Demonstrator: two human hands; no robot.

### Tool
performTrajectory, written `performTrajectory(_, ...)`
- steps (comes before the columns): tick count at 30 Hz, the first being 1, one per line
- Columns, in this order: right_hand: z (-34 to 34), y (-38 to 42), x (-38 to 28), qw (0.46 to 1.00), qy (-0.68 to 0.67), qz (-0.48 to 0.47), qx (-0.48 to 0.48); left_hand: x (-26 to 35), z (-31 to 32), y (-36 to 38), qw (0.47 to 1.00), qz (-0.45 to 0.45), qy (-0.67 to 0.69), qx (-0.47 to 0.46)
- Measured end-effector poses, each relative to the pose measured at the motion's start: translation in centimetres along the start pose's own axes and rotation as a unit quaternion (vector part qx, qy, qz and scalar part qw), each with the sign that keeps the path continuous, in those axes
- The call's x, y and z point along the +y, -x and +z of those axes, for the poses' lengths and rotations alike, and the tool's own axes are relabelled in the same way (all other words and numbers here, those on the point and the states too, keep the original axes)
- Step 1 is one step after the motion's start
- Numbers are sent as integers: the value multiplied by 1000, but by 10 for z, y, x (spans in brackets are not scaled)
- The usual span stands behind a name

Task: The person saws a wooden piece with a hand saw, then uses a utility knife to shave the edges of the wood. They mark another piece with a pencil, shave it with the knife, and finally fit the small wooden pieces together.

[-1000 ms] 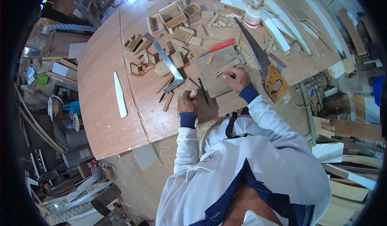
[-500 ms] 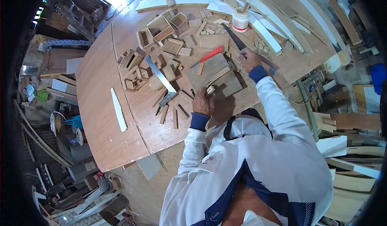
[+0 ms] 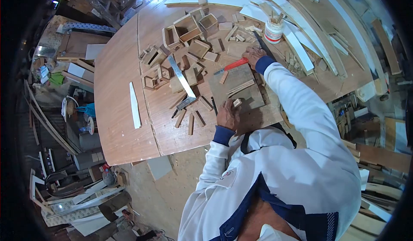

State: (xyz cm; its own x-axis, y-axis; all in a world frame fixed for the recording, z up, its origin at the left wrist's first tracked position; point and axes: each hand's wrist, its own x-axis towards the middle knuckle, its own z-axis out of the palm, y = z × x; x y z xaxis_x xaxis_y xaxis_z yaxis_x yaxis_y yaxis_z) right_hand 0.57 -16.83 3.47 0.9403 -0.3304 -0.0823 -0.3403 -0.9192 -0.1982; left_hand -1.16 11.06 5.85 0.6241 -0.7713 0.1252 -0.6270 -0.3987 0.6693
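My left hand [image 3: 228, 114] rests at the near edge of a flat wooden board [image 3: 220, 94], its fingers closed on a small wooden block [image 3: 237, 103]. My right hand [image 3: 254, 55] is over the far edge of the board, at the end of a red-handled knife [image 3: 234, 64]. Its fingertips are partly hidden, so a grip on the handle cannot be made out. Just right of that hand lies a handsaw [image 3: 263, 44] with a dark blade. Two thin wooden strips [image 3: 241, 87] lie on the board. A black pen-like stick [image 3: 214, 106] is beside my left hand.
A metal try square [image 3: 183, 77] lies across wood pieces to the left. Behind are small wooden boxes [image 3: 188, 27], and a white glue jar [image 3: 273, 31] holding sticks. Short wooden blocks [image 3: 190, 124] and a white strip [image 3: 135, 105] lie on the table [image 3: 116, 125]. Long boards [image 3: 297, 47] line the right.
My right hand has moved from the handsaw leftward to the red handle's end. My left hand still holds the small block. The whole view has shifted a little.
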Motion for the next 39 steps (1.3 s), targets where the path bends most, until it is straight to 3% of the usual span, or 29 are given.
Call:
performTrajectory(10,-8,5,3,998,-14,-34,48,0,0,8,1000,-21,-12,-4)
performTrajectory(16,-14,22,-2,977,-67,-44,200,-3,4,8,1000,-8,7,8)
performTrajectory(20,-15,60,-6,928,-196,84,304,-5,5,5,999,-17,47,10)
performTrajectory(22,-15,96,-10,842,-443,181,251,-8,5,1,999,29,30,9)
performTrajectory(24,-13,134,-20,744,-591,228,214,-6,6,-3,999,23,22,-9)
performTrajectory(26,-9,169,-37,620,-717,247,201,-7,12,-8,992,79,-102,6)
performTrajectory(28,-7,199,-56,567,-777,203,183,-7,17,-9,986,87,-143,21)
performTrajectory(29,-9,212,-67,564,-776,208,189,-4,17,-10,983,77,-165,12)
performTrajectory(31,-20,230,-88,490,-831,212,160,-3,21,-13,979,71,-189,22)
performTrajectory(35,5,249,-98,427,-882,160,120,-4,25,-14,978,69,-193,-21)
performTrajectory(36,7,250,-100,425,-882,162,124,-5,25,-14,978,72,-196,-16)
performTrajectory(38,13,252,-102,335,-916,192,110,-4,25,-14,977,76,-198,-13)
performTrajectory(39,14,251,-103,333,-916,193,113,-3,25,-13,974,83,-210,0)
